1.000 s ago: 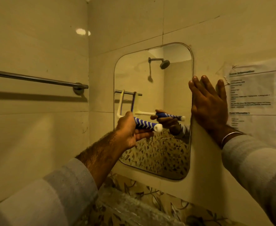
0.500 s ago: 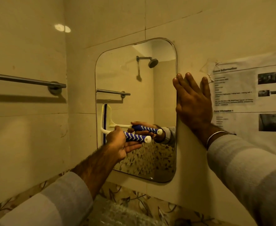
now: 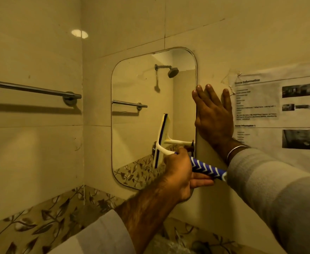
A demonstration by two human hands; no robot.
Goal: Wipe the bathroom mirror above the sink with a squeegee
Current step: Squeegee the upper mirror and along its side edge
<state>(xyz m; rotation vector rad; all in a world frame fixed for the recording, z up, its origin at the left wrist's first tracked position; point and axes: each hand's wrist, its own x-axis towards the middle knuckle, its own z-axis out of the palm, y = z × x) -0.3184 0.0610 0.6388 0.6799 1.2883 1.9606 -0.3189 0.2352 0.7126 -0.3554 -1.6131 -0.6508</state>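
Observation:
A rounded-corner mirror hangs on the tiled wall. My left hand grips the blue-and-white striped handle of a squeegee. Its white blade stands upright against the glass, right of the mirror's middle and in its lower half. My right hand lies flat on the wall beside the mirror's right edge, fingers straight and pointing up. The mirror reflects the squeegee, a shower head and a towel bar.
A chrome towel bar runs along the left wall. A printed paper sheet is taped to the wall right of my right hand. A leaf-patterned tile band runs below the mirror.
The squeegee blade has travelled from the mirror's left edge rightward across the glass. My right hand stays flat on the wall.

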